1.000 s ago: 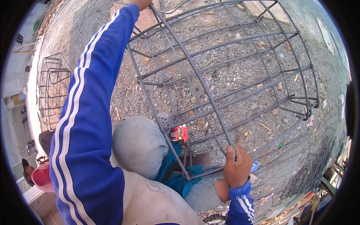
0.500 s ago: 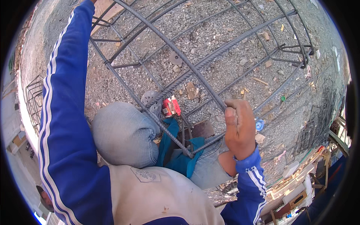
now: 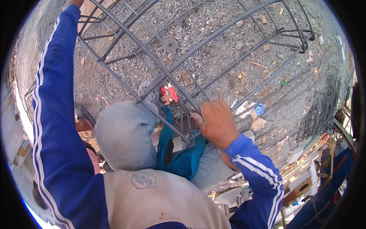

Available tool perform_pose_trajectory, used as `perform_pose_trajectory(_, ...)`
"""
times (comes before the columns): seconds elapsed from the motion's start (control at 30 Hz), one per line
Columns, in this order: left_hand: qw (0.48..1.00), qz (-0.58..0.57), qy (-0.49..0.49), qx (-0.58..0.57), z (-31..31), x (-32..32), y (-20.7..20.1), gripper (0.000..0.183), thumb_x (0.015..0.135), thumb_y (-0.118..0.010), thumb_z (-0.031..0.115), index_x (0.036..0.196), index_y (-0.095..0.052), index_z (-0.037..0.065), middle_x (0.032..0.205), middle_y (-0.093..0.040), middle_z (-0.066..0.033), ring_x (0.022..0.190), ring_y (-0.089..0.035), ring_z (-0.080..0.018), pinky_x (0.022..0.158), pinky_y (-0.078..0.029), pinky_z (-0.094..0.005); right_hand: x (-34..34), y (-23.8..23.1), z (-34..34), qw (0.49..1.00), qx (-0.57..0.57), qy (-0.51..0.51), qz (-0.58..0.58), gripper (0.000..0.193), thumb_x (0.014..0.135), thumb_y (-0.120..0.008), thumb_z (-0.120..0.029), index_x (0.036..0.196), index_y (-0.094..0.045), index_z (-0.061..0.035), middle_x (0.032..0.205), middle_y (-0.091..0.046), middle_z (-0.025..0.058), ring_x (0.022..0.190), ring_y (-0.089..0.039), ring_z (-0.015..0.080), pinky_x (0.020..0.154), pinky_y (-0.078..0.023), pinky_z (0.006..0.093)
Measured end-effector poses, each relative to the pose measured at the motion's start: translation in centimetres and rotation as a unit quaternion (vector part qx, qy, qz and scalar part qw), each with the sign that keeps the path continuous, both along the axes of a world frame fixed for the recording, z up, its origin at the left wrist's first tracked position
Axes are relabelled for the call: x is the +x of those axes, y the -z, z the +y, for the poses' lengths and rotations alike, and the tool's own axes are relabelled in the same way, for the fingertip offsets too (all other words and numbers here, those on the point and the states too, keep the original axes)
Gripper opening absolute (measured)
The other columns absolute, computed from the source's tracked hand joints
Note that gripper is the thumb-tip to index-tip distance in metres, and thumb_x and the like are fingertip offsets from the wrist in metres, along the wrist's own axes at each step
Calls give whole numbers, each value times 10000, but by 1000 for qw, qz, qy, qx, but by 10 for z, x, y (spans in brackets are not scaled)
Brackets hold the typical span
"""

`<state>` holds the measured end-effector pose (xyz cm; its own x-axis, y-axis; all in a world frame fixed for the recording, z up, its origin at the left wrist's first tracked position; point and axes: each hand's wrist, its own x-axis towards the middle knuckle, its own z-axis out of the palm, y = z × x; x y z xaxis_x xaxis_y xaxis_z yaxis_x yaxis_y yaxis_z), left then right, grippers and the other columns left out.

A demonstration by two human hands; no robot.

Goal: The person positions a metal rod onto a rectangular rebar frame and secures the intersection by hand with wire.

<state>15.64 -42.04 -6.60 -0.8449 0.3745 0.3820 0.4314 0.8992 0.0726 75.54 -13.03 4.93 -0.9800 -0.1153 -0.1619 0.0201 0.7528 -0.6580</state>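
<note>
My right hand [image 3: 219, 123] is closed around the lower end of a loose-looking steel rebar [image 3: 182, 91], thumb toward me. This bar slants up to the far left, across a rebar cage [image 3: 244, 57] of ribbed long bars and bent stirrups. My left arm reaches to the far left. Only a bit of my left hand [image 3: 75, 2] shows at the upper edge, its fingers out of the picture. The cage's near corner lies over my lap, close to a teal cloth [image 3: 187, 162] between my knees.
Gravel ground holds a crushed red packet [image 3: 168, 94], a round grey disc [image 3: 170, 45], a blue plastic piece [image 3: 259, 109] and wood scraps. More rebar [image 3: 320, 110] lies at right. Timber debris [image 3: 305, 187] is at lower right. Another person's pink clothing [image 3: 93, 159] shows at left.
My right hand has moved left and slightly up with the bar's end, turning so its back faces up. The view has shifted, and another person now shows beside my left knee.
</note>
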Motion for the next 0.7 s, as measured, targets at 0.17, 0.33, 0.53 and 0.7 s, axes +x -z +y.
perform_pose_trajectory(0.17, 995, 60, 29, -71, -5, 2, -9, 256, 917, -424, 137, 956, -667, 68, 901, -668, -189, 862, -633, -370, 776, -497, -470, -3, 17, 24, 997, 34, 18, 71, 252, 860, -631, -279, 899, -586, -34, 778, -543, 131, 785, -534, 330, 773, -414, 432)
perform_pose_trajectory(0.33, 998, 5, 30, -59, -21, -14, 1, 265, 925, -413, 140, 977, -664, 70, 933, -660, -197, 907, -623, -379, 810, -484, -480, -10, 20, 29, 998, 35, 29, 43, 241, 853, -643, -280, 906, -598, -49, 763, -554, 101, 762, -555, 300, 764, -425, 424)
perform_pose_trajectory(0.53, 995, -92, -12, -35, -42, -29, 24, 294, 934, -402, 159, 1036, -664, 74, 1016, -654, -203, 993, -607, -370, 884, -463, -464, -5, 23, 28, 998, 60, 7, -27, 219, 843, -663, -275, 921, -606, -78, 774, -581, 75, 753, -573, 265, 741, -424, 401)
perform_pose_trajectory(0.7, 980, -185, -72, 4, -48, -39, 41, 323, 941, -393, 175, 1085, -665, 77, 1084, -648, -208, 1065, -593, -362, 946, -446, -452, -12, 6, 27, 997, 24, 16, -71, 196, 842, -656, -236, 953, -606, -82, 830, -611, 94, 769, -577, 294, 745, -421, 419)
